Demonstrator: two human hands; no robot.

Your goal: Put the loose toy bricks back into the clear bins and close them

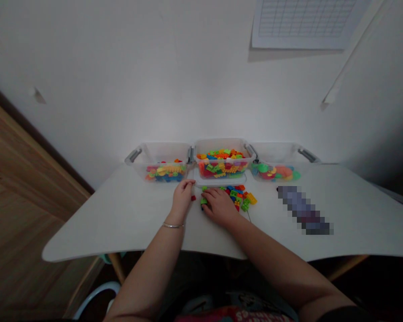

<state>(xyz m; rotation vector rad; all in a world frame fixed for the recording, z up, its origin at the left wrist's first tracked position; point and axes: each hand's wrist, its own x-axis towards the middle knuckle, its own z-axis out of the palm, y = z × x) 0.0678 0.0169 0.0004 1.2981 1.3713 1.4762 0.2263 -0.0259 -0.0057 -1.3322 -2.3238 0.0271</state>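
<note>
My left hand [183, 197] rests over the table, fingers pressed together in a pinch; whatever they hold is too small to make out. A small red brick [193, 198] lies right beside it. My right hand [221, 206] lies palm down at the left side of a pile of loose toy building bricks [237, 195], with the thumb apart from the fingers. A green brick [203, 201] shows at its fingertips, between them and the thumb. The right hand hides part of the pile. Yellow bricks [251, 198] lie at the pile's right edge.
Three clear plastic bins stand along the wall: a left bin [164, 152], a middle bin [201, 156] full of bricks, and a right bin [278, 152] with larger coloured pieces. A pixelated item [304, 212] lies on the white table [121, 214] at right.
</note>
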